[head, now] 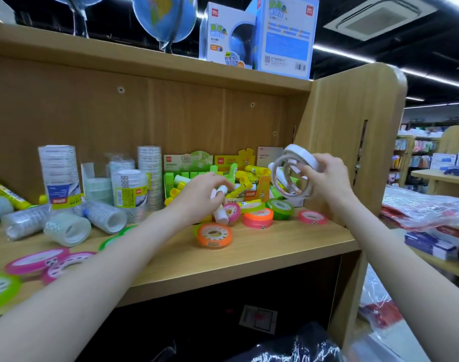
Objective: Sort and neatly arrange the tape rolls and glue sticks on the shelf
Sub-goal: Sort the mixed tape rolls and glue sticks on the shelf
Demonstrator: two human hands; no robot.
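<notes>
While left hand [199, 190] holds white glue stick [219, 205] over shelf [275, 246], right hand [325, 178] grips white tape rolls [293, 173], seemingly three.

The shelf [249, 259] under my arms looks like smooth matt wood-grain board, the neon tape rolls [258, 218] glossy plastic, the clear tape stacks [60, 176] shiny film-wrapped, and the globe boxes [259, 35] printed cardboard.

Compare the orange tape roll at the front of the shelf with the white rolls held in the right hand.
The orange tape roll lies flat on the shelf, untouched; the white rolls are held up in the air by the right hand. The orange roll is bright, with a toothed white core; the white rolls are thin, wide-open rings, clearly larger across. Both are ring-shaped tape.
</notes>
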